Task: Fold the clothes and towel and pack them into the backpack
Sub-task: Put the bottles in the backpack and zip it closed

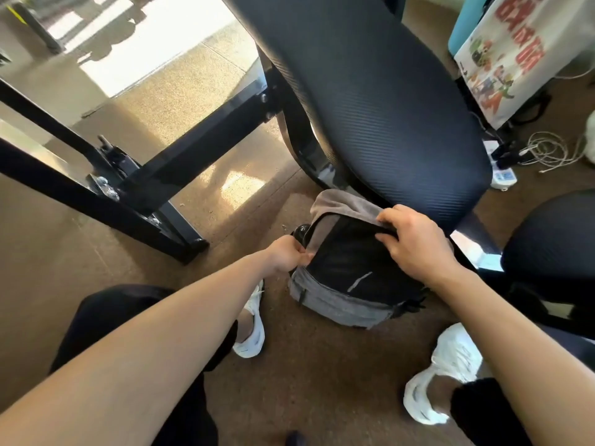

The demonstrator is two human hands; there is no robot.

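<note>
Evidently to keep its mouth wide for packing, the backpack (338,309) is held on the floor (322,381) between both hands, its rim pinched by the left hand (285,257) and gripped by the right hand (413,244), with what seems the towel (341,202) bulging just beyond them.

The backpack (341,300) is sitting on the floor (322,397) ahead of the left shoe (252,329) and right shoe (441,375), its far end lying under the chair seat (370,91). The left hand (286,254) is pinching its left edge and the right hand (409,243) is gripping its right rim. The table frame (154,175) is standing to the left, and cables (544,149) are lying far right.
</note>
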